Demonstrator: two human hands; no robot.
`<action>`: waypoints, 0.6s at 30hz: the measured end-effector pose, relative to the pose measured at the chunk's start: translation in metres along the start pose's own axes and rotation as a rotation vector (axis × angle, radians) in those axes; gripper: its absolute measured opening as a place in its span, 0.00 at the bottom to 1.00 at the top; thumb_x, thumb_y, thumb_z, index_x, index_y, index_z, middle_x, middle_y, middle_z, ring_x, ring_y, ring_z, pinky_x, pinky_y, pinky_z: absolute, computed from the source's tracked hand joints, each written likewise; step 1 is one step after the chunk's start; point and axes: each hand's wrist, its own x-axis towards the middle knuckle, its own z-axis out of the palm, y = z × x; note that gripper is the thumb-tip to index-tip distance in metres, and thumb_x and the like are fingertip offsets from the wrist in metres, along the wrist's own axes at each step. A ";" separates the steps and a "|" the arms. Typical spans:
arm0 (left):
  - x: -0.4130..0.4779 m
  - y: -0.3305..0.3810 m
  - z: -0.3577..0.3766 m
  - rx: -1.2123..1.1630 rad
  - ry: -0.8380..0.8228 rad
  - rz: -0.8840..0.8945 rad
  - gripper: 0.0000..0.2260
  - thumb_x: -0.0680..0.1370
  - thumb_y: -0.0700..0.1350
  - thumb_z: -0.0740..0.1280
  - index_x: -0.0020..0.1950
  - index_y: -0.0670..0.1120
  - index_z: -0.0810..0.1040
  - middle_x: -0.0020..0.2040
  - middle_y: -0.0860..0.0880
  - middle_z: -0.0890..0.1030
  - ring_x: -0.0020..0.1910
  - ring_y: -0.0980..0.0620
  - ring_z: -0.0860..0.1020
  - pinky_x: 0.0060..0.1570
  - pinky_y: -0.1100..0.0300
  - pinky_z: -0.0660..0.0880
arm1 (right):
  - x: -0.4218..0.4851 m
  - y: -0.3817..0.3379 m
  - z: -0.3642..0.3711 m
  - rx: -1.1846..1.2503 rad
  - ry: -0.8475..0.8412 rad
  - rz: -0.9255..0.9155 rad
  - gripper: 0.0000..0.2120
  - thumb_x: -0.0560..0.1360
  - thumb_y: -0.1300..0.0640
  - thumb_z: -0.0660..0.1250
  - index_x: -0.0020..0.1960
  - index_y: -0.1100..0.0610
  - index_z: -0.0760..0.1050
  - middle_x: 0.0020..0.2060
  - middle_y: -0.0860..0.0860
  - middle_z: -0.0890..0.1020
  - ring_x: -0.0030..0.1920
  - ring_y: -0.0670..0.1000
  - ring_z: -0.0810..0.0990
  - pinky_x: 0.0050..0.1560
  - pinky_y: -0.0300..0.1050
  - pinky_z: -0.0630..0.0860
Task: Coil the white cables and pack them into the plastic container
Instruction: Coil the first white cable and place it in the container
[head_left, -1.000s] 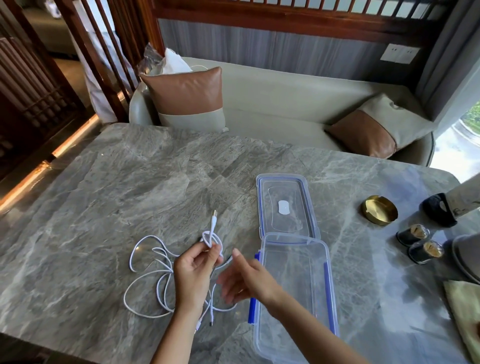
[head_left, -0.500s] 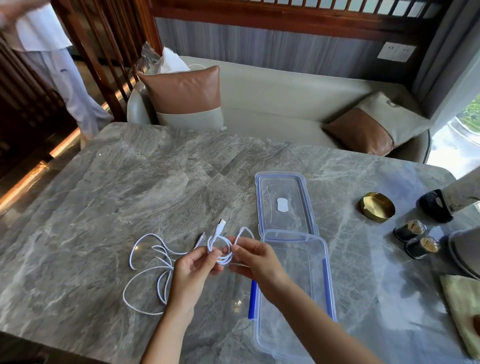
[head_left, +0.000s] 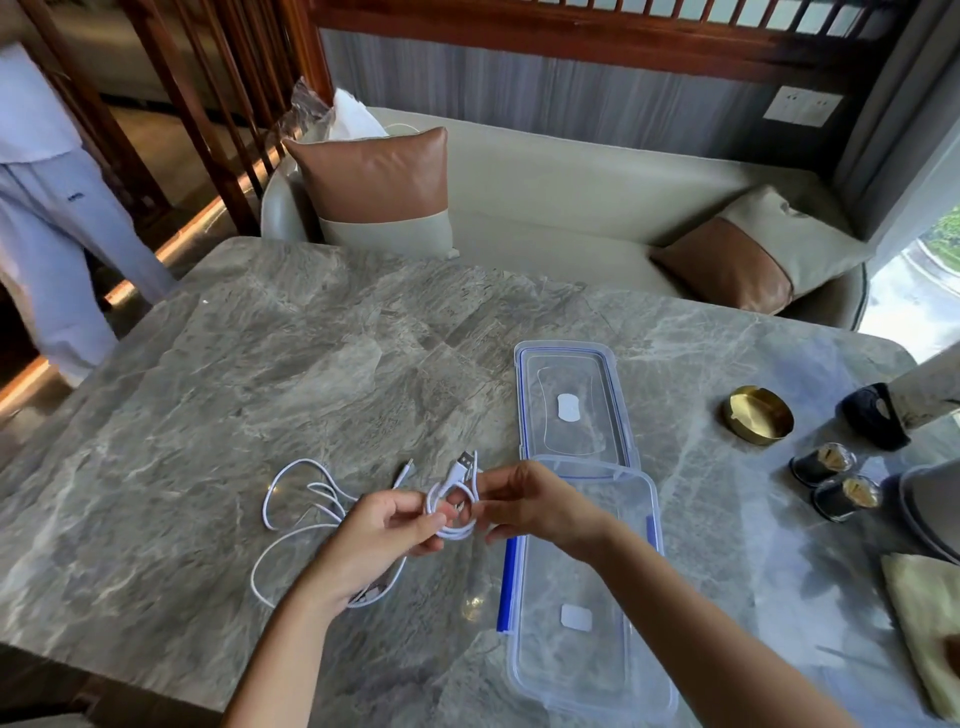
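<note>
Left hand (head_left: 384, 540): curled, thumb and fingers pinching a small coil of thin white cable (head_left: 451, 512).
Right hand (head_left: 535, 506): curled as well, gripping the same coil from the opposite side, fingertips close to the left hand's.
Coil: held between both hands above the grey marble worktop (head_left: 311, 364), white USB plug (head_left: 462, 465) poking up just beyond the right fingertips.
Loose loops of white cable (head_left: 291, 499): slack on the worktop, just left of the left hand and partly under it.
Clear rectangular plastic container with blue clips (head_left: 587, 665): open, under the right wrist and forearm.
Clear flat lid (head_left: 569, 374): just beyond the right hand, meeting the container's far end.
Round brass dish (head_left: 758, 413): well right of the right hand.
</note>
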 end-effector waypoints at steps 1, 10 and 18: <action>-0.001 0.002 -0.007 0.071 -0.086 -0.007 0.07 0.76 0.39 0.65 0.49 0.43 0.82 0.43 0.49 0.85 0.40 0.58 0.80 0.46 0.64 0.77 | -0.001 -0.001 -0.002 0.010 -0.024 0.011 0.08 0.75 0.65 0.66 0.53 0.63 0.80 0.37 0.53 0.81 0.34 0.41 0.79 0.38 0.33 0.78; 0.034 0.015 -0.014 0.699 -0.054 0.379 0.22 0.73 0.40 0.70 0.66 0.50 0.74 0.66 0.58 0.70 0.65 0.63 0.68 0.63 0.73 0.61 | -0.005 -0.018 -0.021 -0.094 -0.296 0.093 0.11 0.75 0.66 0.66 0.57 0.62 0.78 0.34 0.44 0.83 0.35 0.42 0.80 0.42 0.35 0.79; 0.047 0.010 -0.006 0.630 -0.008 0.311 0.04 0.73 0.46 0.70 0.38 0.51 0.80 0.36 0.55 0.81 0.37 0.62 0.77 0.42 0.63 0.72 | -0.006 -0.020 -0.041 -0.234 -0.272 0.153 0.12 0.74 0.68 0.66 0.44 0.51 0.82 0.35 0.46 0.83 0.35 0.42 0.80 0.40 0.35 0.79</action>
